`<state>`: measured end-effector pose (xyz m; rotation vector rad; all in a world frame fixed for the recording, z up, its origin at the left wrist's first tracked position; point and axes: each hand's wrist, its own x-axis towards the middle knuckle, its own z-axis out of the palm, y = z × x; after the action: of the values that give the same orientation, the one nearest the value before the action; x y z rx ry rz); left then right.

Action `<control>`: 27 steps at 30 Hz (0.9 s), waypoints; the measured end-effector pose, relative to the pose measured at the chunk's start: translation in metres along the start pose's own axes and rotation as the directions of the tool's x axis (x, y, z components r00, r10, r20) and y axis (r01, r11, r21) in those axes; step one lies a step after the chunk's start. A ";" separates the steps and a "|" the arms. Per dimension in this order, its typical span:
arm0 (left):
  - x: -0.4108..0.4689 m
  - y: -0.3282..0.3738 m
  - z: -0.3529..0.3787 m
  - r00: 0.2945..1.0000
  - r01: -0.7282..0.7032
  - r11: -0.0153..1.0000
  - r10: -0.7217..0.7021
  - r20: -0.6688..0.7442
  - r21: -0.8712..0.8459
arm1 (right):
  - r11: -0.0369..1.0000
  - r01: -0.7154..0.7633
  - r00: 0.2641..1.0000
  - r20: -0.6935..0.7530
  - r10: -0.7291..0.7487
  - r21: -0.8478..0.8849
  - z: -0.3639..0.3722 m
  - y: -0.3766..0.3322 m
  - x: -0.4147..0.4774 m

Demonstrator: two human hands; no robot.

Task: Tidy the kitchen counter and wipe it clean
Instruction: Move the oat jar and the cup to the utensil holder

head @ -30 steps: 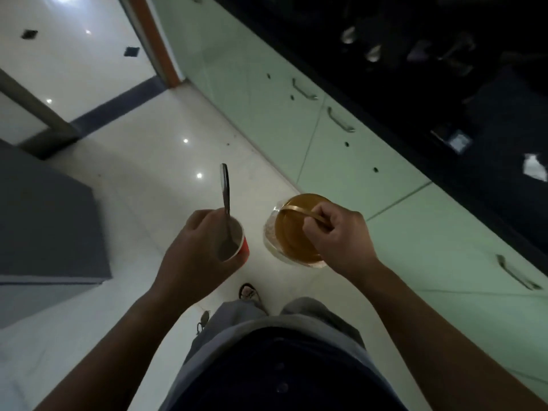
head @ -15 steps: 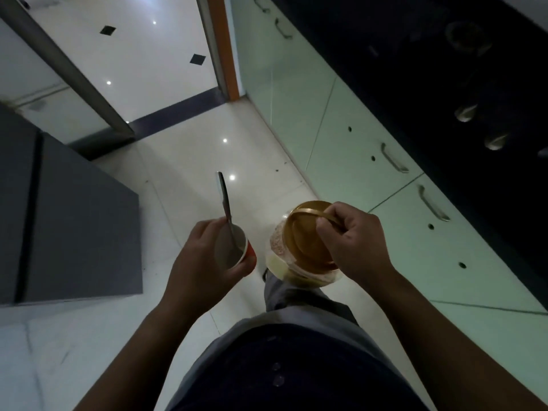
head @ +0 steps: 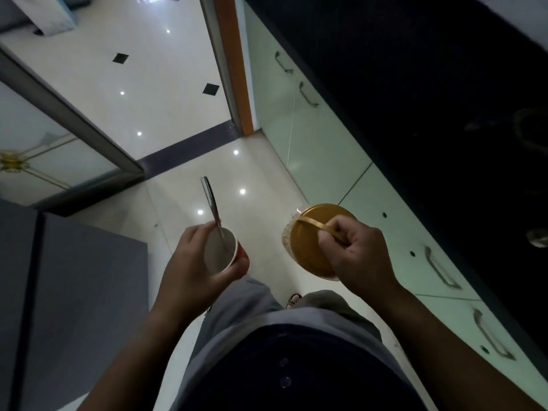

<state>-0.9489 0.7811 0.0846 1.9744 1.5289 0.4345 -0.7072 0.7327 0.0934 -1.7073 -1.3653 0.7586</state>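
Cup point(head: 221, 253) with a spoon point(head: 211, 203) sits wrapped in the left hand point(head: 195, 271), fingers closed around its wall; it looks light and easily crushed, and the loose spoon sticking up above the grip could tip out. Right hand point(head: 358, 256) is clenched on the thin handle of a gold-lidded jar point(head: 311, 238), hanging below the fist, likely heavier, beside the cabinet doors point(head: 326, 155)

A kitchen: dark counter point(head: 430, 99) over pale green handled cabinets point(head: 326, 149).
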 end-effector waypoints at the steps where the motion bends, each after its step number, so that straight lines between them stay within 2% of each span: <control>1: 0.018 -0.004 -0.003 1.000 0.001 1.000 -0.001 -0.001 -0.005 | 1.000 -0.013 1.000 -0.018 0.013 -0.019 0.001 0.001 0.017; 7: 0.162 -0.024 -0.024 0.994 -0.104 0.994 0.103 0.034 0.030 | 0.984 -0.156 0.981 -0.133 0.143 -0.092 0.019 0.003 0.131; 14: 0.341 -0.021 -0.077 0.940 -0.320 0.946 0.309 0.147 0.054 | 0.978 -0.206 0.923 -0.336 0.188 -0.020 0.024 -0.036 0.262; 21: 0.462 -0.003 -0.078 0.920 -0.335 0.942 0.327 0.217 -0.001 | 0.950 -0.302 0.823 -0.525 0.217 -0.080 -0.001 -0.044 0.359; 24: 0.513 0.008 -0.066 0.910 -0.353 0.936 0.343 0.232 0.002 | 0.927 -0.371 0.781 -0.558 0.279 -0.055 -0.016 -0.032 0.400; 27: 0.564 0.026 -0.060 0.890 -0.390 0.921 0.379 0.254 -0.008 | 0.933 -0.360 0.767 -0.574 0.288 -0.012 -0.034 -0.020 0.444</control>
<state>-0.8047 1.3298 0.0902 2.2756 0.9959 0.2942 -0.5839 1.1588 0.1405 -2.0822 -0.7181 0.2955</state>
